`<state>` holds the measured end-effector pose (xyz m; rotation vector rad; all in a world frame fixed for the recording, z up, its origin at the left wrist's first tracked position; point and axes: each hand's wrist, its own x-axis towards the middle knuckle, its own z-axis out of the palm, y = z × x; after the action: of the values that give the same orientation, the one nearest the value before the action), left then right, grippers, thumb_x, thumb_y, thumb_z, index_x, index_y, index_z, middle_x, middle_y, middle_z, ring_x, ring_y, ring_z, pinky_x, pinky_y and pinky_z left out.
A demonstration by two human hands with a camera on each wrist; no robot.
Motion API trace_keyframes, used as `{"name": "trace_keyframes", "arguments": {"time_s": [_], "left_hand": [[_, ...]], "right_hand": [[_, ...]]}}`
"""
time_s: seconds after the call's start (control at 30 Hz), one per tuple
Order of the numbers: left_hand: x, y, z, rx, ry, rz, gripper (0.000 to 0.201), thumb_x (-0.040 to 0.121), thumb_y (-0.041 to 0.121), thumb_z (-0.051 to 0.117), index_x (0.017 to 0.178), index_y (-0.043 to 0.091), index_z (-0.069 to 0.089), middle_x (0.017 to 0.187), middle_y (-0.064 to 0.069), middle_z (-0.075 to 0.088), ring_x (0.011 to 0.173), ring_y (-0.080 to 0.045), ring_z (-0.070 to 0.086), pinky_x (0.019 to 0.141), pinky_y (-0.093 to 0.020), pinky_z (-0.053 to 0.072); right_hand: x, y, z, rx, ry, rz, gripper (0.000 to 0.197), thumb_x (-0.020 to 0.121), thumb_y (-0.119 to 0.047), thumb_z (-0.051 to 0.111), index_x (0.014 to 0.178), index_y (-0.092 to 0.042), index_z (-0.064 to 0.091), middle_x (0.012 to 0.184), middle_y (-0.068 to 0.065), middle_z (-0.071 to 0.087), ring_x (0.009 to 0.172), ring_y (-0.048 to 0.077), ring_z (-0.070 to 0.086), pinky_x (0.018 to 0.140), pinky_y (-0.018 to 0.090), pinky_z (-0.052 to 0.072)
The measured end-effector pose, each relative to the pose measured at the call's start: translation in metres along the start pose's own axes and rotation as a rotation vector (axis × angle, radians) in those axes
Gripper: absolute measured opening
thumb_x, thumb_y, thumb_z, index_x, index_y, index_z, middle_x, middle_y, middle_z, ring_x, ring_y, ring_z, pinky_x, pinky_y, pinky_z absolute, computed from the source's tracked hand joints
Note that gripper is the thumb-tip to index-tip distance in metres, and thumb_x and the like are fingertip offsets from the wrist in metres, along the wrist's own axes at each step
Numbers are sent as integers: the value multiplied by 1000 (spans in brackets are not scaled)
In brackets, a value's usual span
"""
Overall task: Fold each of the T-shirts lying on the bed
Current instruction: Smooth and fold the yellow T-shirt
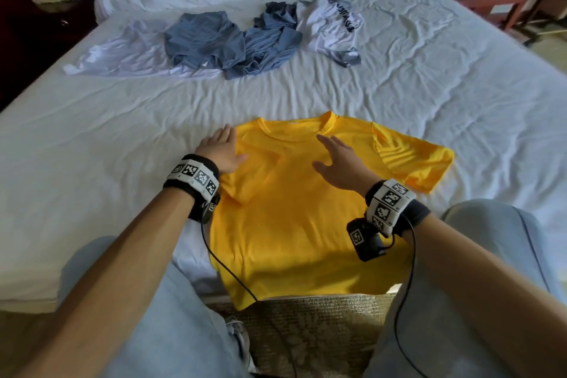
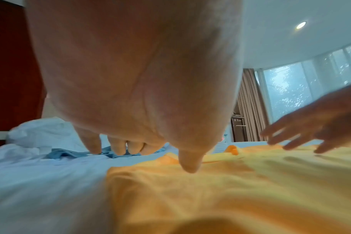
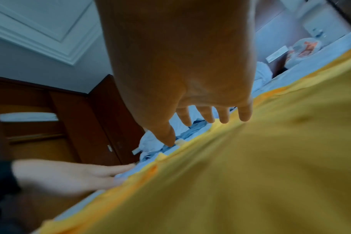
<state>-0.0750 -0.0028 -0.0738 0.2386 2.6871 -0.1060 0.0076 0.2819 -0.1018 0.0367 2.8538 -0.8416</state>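
**First shirt half started, pile untouched**

The yellow shirt [image 1: 294,209] lies spread face up near the foot of the bed [image 1: 92,138], collar away from the person, hem at the mattress edge. Its left sleeve looks already turned in over the body, making a straight left edge; the right sleeve [image 1: 411,156] is spread out to the side. So the fold is barely begun. Well beyond it, near the pillows, lie a crumpled pile [image 1: 233,43] of blue and white shirts, none folded.

The left hand [image 1: 222,152] rests flat with straight fingers on the shirt's left shoulder edge, half on the sheet; it grips nothing. The right hand [image 1: 339,163] hovers over the chest just below the collar, fingers spread and relaxed, empty; the wrist view shows its fingertips [image 3: 244,116] just above the cloth, though whether they touch I cannot tell.
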Motion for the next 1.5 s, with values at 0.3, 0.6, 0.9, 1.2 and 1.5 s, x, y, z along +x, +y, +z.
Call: {"name": "trace_keyframes", "arguments": {"time_s": [0.3, 0.6, 0.9, 1.2, 1.5], "left_hand": [[-18, 41, 37, -42, -126, -5, 93, 94, 80, 11, 158, 23, -27, 165, 3, -34, 154, -21, -26, 125, -53, -9], [-35, 115, 25, 22, -22, 216, 87, 99, 74, 12, 160, 22, -22, 165, 6, -32, 156, -19, -20, 127, -50, -4], [-9, 276, 0, -54, -104, 419, 134, 76, 89, 53, 161, 13, -19, 170, -4, -20, 158, -22, -10, 128, -47, 4], [21, 302, -4, 52, -116, 335, 174, 45, 92, 74, 153, 11, -34, 165, -7, -32, 155, -23, -21, 128, -46, -1], [41, 295, 8, 84, 18, 448, 173, 24, 112, 45, 161, 23, -12, 170, -9, -11, 158, -30, -6, 127, -53, 12]], "right_hand": [[-18, 28, -29, -147, 111, 7, 73, 102, -46, 53, 163, -31, 16, 172, 7, 3, 158, 32, 2, 122, 63, 8], [-20, 98, -90, -75, 251, 255, 69, 100, -42, 56, 159, -21, 27, 159, 15, 32, 146, 39, 30, 114, 61, 29], [-34, 156, -121, -140, 196, 459, 33, 89, -30, 67, 113, -11, 54, 132, 16, 47, 125, 40, 42, 103, 54, 36], [-31, 159, -137, 748, 363, 256, 23, 93, -8, 62, 116, -9, 59, 86, 4, 57, 81, 21, 58, 60, 30, 48], [-31, 88, -116, 947, 226, -156, 9, 97, -10, 67, 102, -7, 59, 74, 7, 61, 53, 7, 56, 50, 23, 44]]}}
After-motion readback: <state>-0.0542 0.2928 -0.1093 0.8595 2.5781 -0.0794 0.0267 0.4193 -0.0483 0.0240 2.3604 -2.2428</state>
